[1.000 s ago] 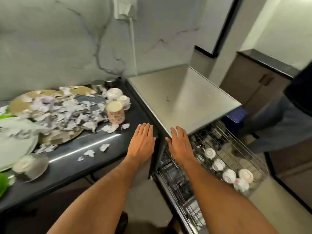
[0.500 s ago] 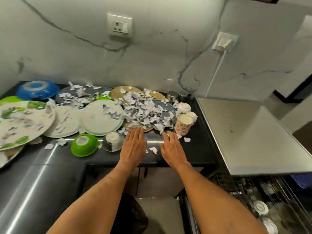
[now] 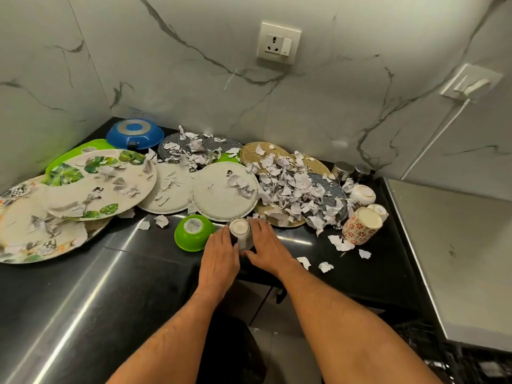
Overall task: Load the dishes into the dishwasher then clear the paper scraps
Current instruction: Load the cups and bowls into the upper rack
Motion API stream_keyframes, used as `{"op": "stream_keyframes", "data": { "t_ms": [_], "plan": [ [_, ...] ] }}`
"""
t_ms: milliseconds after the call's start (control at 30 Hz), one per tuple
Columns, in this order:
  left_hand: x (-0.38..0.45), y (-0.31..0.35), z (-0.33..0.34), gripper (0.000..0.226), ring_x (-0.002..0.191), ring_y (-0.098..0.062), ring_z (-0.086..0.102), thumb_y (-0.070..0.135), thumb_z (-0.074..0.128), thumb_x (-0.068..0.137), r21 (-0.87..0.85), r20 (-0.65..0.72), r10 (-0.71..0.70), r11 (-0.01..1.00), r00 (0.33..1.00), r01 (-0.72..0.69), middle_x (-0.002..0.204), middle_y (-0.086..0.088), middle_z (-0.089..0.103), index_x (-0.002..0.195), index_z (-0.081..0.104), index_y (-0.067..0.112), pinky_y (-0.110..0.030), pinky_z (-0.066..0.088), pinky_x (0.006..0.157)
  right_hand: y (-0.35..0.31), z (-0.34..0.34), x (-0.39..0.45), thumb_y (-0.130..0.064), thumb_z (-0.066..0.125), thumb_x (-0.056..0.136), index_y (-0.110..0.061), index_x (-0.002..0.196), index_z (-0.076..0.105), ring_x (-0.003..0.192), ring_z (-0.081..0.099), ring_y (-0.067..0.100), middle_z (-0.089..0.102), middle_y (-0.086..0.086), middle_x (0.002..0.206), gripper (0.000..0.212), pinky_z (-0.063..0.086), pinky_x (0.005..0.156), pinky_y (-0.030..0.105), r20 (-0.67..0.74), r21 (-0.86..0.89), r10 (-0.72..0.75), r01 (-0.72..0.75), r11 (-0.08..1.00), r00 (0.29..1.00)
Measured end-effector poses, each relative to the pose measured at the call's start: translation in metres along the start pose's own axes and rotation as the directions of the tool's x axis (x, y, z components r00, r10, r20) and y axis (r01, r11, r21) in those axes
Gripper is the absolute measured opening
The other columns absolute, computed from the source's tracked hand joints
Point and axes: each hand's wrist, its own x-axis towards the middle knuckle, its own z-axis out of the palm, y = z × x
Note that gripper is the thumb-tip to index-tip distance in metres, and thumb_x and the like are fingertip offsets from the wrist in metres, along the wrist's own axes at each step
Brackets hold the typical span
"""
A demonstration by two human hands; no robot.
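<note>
While both hands flank upturned cup [image 3: 240, 233] near bench [image 3: 116, 275] front edge, left hand [image 3: 220, 256] touches its left side, right hand [image 3: 266, 248] its right, fingers lightly curved against it. Green bowl [image 3: 193, 231] upside down just left of cup. Plates [image 3: 224, 191] behind, strewn with scraps [image 3: 291, 187]. Patterned mug [image 3: 361, 229] far right.

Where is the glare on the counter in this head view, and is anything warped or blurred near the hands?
Head view: bright streaks of glare run across the black counter, one just beyond the left hand and right hand; wide-angle distortion curves the wall seams and bends the counter edges; the small cup between the hands looks sharp, and the paper scraps are crisp too.
</note>
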Motion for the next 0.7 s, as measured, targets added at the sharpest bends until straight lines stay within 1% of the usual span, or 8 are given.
{"op": "stream_keyframes", "data": {
  "t_ms": [67,200,267,367,433,500,600,700],
  "plan": [
    [0.001,-0.005,0.003,0.053,0.119,-0.03,0.055,0.018,0.062,0.091,-0.046,0.009,-0.01,0.999,1.0,0.01,0.131,-0.016,0.057,0.138,0.046,0.0,-0.042,0.046,0.105,-0.004,0.003,0.009,-0.035,0.073,0.088,-0.005,0.155,0.021,0.146,0.025,0.031,0.027,0.017,0.156,0.09,0.026,0.123,0.042,0.017,0.026,-0.001,0.0,1.0,1.0],
    [0.005,-0.012,0.009,0.055,0.125,-0.029,0.054,0.017,0.061,0.092,-0.097,0.02,-0.006,0.995,1.0,0.008,0.135,-0.016,0.056,0.141,0.044,0.001,-0.041,0.044,0.107,-0.007,0.012,0.023,-0.025,0.067,0.088,-0.003,0.154,0.024,0.142,0.031,0.033,0.033,0.019,0.15,0.082,0.031,0.12,0.044,0.01,0.045,-0.014,0.013,0.999,1.0],
    [0.006,-0.012,0.01,0.054,0.126,-0.029,0.053,0.017,0.061,0.092,-0.133,0.018,-0.015,0.991,1.0,0.018,0.136,-0.016,0.055,0.141,0.044,0.001,-0.041,0.044,0.108,-0.007,0.014,0.025,-0.022,0.066,0.087,-0.002,0.153,0.026,0.141,0.031,0.033,0.034,0.02,0.149,0.08,0.031,0.12,0.043,0.0,0.055,-0.014,0.014,0.998,1.0],
    [0.009,-0.013,0.012,0.053,0.13,-0.029,0.051,0.02,0.058,0.096,-0.182,0.017,-0.024,0.983,1.0,0.027,0.139,-0.016,0.054,0.143,0.043,0.001,-0.041,0.042,0.111,-0.003,0.014,0.025,-0.023,0.068,0.084,-0.002,0.151,0.032,0.139,0.034,0.033,0.039,0.02,0.146,0.079,0.031,0.12,0.04,-0.032,0.077,-0.012,0.015,0.997,0.999],
    [0.01,-0.012,0.012,0.052,0.131,-0.028,0.05,0.023,0.055,0.098,-0.202,0.02,-0.004,0.979,1.0,0.008,0.141,-0.016,0.053,0.144,0.043,0.001,-0.041,0.041,0.112,0.001,0.012,0.022,-0.025,0.069,0.083,-0.002,0.149,0.035,0.137,0.036,0.032,0.042,0.018,0.144,0.078,0.034,0.118,0.043,-0.066,0.087,-0.011,0.017,0.996,0.998],
    [0.013,-0.007,0.011,0.053,0.133,-0.028,0.049,0.026,0.054,0.1,-0.221,0.025,0.013,0.975,1.0,-0.007,0.143,-0.016,0.051,0.146,0.042,0.001,-0.039,0.04,0.113,0.007,0.009,0.017,-0.028,0.069,0.082,-0.004,0.149,0.034,0.138,0.035,0.031,0.041,0.017,0.146,0.079,0.035,0.118,0.043,-0.103,0.087,-0.011,0.02,0.996,0.995],
    [0.015,0.005,0.011,0.056,0.136,-0.027,0.046,0.029,0.052,0.102,-0.25,0.032,0.026,0.968,0.999,-0.017,0.146,-0.017,0.049,0.148,0.039,0.002,-0.038,0.037,0.115,0.018,0.002,0.006,-0.029,0.071,0.081,-0.007,0.151,0.032,0.139,0.036,0.03,0.039,0.015,0.149,0.083,0.035,0.118,0.04,-0.147,0.081,-0.009,0.021,0.996,0.989],
    [0.016,0.023,0.012,0.056,0.135,-0.027,0.047,0.029,0.053,0.101,-0.264,0.04,0.074,0.963,0.996,-0.061,0.145,-0.016,0.05,0.148,0.038,0.003,-0.038,0.038,0.114,0.032,-0.008,-0.009,-0.03,0.072,0.08,-0.009,0.151,0.032,0.14,0.035,0.028,0.039,0.014,0.148,0.084,0.034,0.12,0.04,-0.193,0.07,0.01,0.003,0.998,0.981]
  ]
}}
